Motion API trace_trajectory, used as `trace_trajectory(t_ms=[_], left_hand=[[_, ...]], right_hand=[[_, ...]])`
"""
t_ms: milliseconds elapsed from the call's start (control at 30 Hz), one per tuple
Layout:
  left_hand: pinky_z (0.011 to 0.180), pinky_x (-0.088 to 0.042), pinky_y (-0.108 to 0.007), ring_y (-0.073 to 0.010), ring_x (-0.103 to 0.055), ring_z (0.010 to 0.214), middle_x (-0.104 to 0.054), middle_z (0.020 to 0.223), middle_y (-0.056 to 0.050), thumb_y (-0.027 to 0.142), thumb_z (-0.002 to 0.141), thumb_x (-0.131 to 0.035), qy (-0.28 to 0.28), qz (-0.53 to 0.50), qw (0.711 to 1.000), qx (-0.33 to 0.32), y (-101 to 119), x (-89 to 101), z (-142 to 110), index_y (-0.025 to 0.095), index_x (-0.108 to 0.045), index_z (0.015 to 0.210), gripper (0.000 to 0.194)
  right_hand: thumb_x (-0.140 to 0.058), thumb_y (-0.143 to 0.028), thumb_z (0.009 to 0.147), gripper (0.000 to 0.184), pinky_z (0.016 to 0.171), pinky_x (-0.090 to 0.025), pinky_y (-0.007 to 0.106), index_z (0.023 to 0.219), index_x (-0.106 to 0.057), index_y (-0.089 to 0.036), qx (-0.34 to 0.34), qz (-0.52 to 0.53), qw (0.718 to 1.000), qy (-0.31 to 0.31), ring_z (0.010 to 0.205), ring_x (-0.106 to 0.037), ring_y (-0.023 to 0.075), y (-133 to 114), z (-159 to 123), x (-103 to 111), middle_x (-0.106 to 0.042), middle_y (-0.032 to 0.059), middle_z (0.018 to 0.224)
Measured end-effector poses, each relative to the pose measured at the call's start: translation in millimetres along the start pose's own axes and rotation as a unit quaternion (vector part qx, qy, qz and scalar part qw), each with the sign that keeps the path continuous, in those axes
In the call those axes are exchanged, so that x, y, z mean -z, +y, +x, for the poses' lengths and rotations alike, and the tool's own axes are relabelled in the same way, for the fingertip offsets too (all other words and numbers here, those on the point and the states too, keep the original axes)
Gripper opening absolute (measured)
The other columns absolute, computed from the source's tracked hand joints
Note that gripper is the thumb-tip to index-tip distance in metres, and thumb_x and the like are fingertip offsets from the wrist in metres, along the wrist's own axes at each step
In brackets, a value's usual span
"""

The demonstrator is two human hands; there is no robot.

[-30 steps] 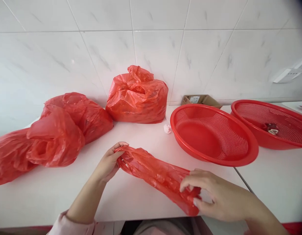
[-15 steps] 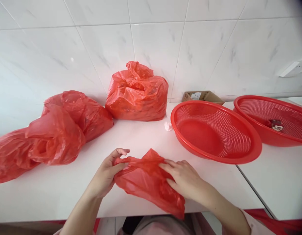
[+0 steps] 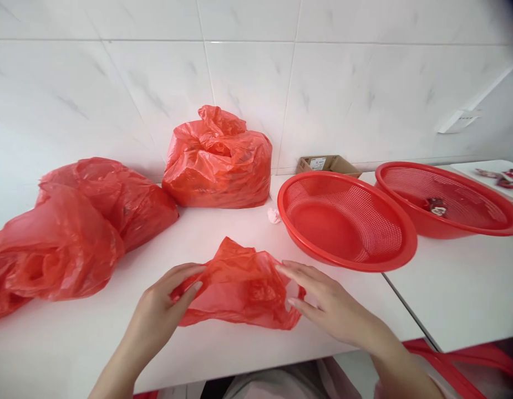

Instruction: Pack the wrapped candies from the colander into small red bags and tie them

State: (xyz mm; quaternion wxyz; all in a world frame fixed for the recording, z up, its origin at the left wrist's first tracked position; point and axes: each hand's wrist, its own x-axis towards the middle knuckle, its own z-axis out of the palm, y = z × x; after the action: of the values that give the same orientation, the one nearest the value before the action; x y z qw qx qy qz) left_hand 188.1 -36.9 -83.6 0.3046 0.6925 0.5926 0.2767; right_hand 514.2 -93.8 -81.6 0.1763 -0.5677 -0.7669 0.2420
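A thin red plastic bag (image 3: 239,291) is spread between my two hands just above the white table, its mouth partly open. My left hand (image 3: 164,302) grips the bag's left edge with thumb and fingers. At the opposite edge, my right hand (image 3: 331,302) has hold of the film at its fingertips, with the thumb lower down beside a hole in the bag. I see nothing inside the bag.
A full red bag (image 3: 218,166) stands against the tiled wall; more bulging red bags (image 3: 73,238) lie left. To the right are a red colander (image 3: 331,227) and another colander (image 3: 460,221) holding a small dark red item. A cardboard box (image 3: 335,163) and crumpled tissue (image 3: 274,215) sit behind.
The bag's mouth has been pulled wider, and its lower right corner has come up from the table edge. My hands are farther apart. The view has turned to the right.
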Motion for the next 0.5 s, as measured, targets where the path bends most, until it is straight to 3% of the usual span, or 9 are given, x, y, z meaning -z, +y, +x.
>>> trace_trajectory(t_ms=[67, 100, 167, 200, 267, 333, 400, 500], left_hand=[[0.088, -0.054, -0.039, -0.0334, -0.06, 0.116, -0.061, 0.131, -0.001, 0.052, 0.081, -0.062, 0.026, 0.019, 0.999, -0.019, -2.5, 5.0, 2.2, 0.041, -0.073, 0.108, 0.03], [0.086, -0.055, -0.038, -0.0336, -0.06, 0.116, -0.059, 0.134, -0.001, 0.054, 0.08, -0.062, 0.03, 0.03, 0.999, -0.027, -4.1, 7.1, 3.9, 0.042, -0.072, 0.109, 0.033], [0.081, -0.058, -0.036, -0.0326, -0.06, 0.116, -0.057, 0.136, -0.001, 0.056, 0.08, -0.061, 0.027, 0.049, 0.998, -0.04, -6.5, 8.9, 8.7, 0.041, -0.071, 0.111, 0.036], [0.081, -0.058, -0.035, -0.0314, -0.06, 0.116, -0.058, 0.135, -0.001, 0.057, 0.081, -0.06, 0.021, 0.051, 0.997, -0.047, -6.6, 8.2, 11.8, 0.04, -0.071, 0.112, 0.037], [0.089, -0.055, -0.033, -0.0287, -0.059, 0.118, -0.06, 0.132, -0.001, 0.057, 0.083, -0.058, -0.003, 0.042, 0.998, -0.051, -3.5, 4.0, 18.6, 0.036, -0.07, 0.111, 0.037], [0.095, -0.051, -0.034, -0.0275, -0.058, 0.119, -0.064, 0.126, -0.001, 0.059, 0.085, -0.055, -0.042, 0.023, 0.998, -0.028, 4.9, -3.0, 25.5, 0.034, -0.068, 0.114, 0.04], [0.094, -0.049, -0.036, -0.0275, -0.06, 0.113, -0.067, 0.119, -0.002, 0.063, 0.087, -0.05, -0.096, 0.006, 0.995, 0.011, 18.5, -11.1, 32.2, 0.033, -0.063, 0.12, 0.047], [0.091, -0.046, -0.037, -0.0249, -0.062, 0.1, -0.069, 0.107, -0.002, 0.064, 0.089, -0.045, -0.181, -0.024, 0.983, 0.022, 44.6, -24.7, 42.6, 0.033, -0.051, 0.136, 0.057]], right_hand=[[-0.054, -0.039, 0.092, 0.04, 0.104, -0.046, 0.039, 0.132, -0.058, -0.036, -0.02, 0.06, 0.996, 0.059, 0.125, -0.056, 0.0214, 17.3, -19.8, 35.9, -0.059, 0.0028, 0.136], [-0.054, -0.042, 0.092, 0.033, 0.099, -0.049, 0.039, 0.123, -0.064, -0.036, -0.067, 0.066, 0.987, 0.132, 0.117, -0.061, 0.0216, 32.9, -28.6, 56.5, -0.066, 0.0033, 0.127], [-0.056, -0.049, 0.089, 0.031, 0.094, -0.049, 0.041, 0.114, -0.067, -0.036, -0.181, 0.003, 0.927, 0.328, 0.108, -0.065, 0.0236, 76.4, -42.2, 98.4, -0.069, 0.003, 0.117], [-0.056, -0.05, 0.087, 0.033, 0.095, -0.047, 0.043, 0.116, -0.066, -0.036, -0.244, -0.042, 0.889, 0.385, 0.106, -0.064, 0.0247, 102.2, -46.8, 117.3, -0.067, 0.0034, 0.121], [-0.057, -0.053, 0.085, 0.054, 0.094, -0.042, 0.049, 0.133, -0.056, -0.031, -0.379, -0.125, 0.823, 0.404, 0.12, -0.056, 0.0333, 154.4, -52.3, 145.8, -0.054, 0.0136, 0.138], [-0.057, -0.064, 0.08, 0.08, 0.089, -0.039, 0.053, 0.148, -0.041, -0.025, -0.498, -0.115, 0.769, 0.384, 0.13, -0.044, 0.0438, 198.4, -54.7, 158.9, -0.022, 0.0257, 0.156], [-0.057, -0.07, 0.077, 0.089, 0.082, -0.04, 0.052, 0.147, -0.042, -0.018, -0.524, -0.097, 0.755, 0.382, 0.122, -0.05, 0.0478, 228.9, -56.7, 159.1, -0.008, 0.0326, 0.156], [-0.055, -0.071, 0.078, 0.085, 0.082, -0.041, 0.048, 0.138, -0.051, -0.011, -0.514, -0.096, 0.744, 0.416, 0.122, -0.052, 0.0447, 255.0, -65.1, 150.4, -0.006, 0.0345, 0.154]])
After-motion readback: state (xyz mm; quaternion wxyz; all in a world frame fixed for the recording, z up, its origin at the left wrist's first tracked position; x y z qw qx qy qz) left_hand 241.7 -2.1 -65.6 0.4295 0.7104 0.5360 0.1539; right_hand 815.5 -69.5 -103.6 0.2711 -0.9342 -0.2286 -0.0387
